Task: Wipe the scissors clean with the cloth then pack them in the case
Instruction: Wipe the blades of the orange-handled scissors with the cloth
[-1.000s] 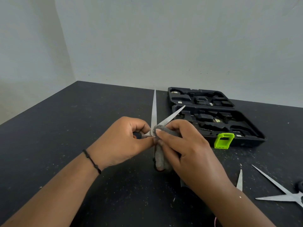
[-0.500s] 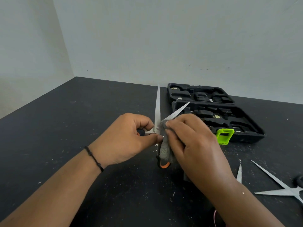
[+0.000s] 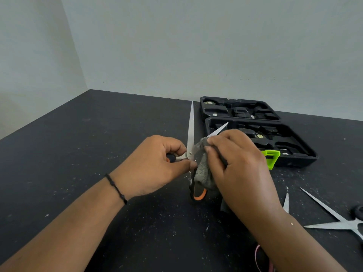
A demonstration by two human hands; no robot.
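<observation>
Pale, smooth walls meet in a corner behind a matte black table [image 3: 82, 146] speckled with light dust. Near its far edge lies the open case [image 3: 290, 154], hard black plastic moulded into angular recesses, with a bright green latch [image 3: 272, 157]. The left hand [image 3: 155, 163] pinches the scissors [image 3: 190, 134] at the pivot, their slim steel blades spread in a V, one black-and-orange handle hanging below. The right hand [image 3: 233, 165] grips a fuzzy grey cloth [image 3: 204, 173] bunched round the right-hand blade. A second pair of scissors [image 3: 337, 222] lies open on the table at right. Compared with half a second ago, the cloth sits a little further up the blade, leaving less of its tip showing.
</observation>
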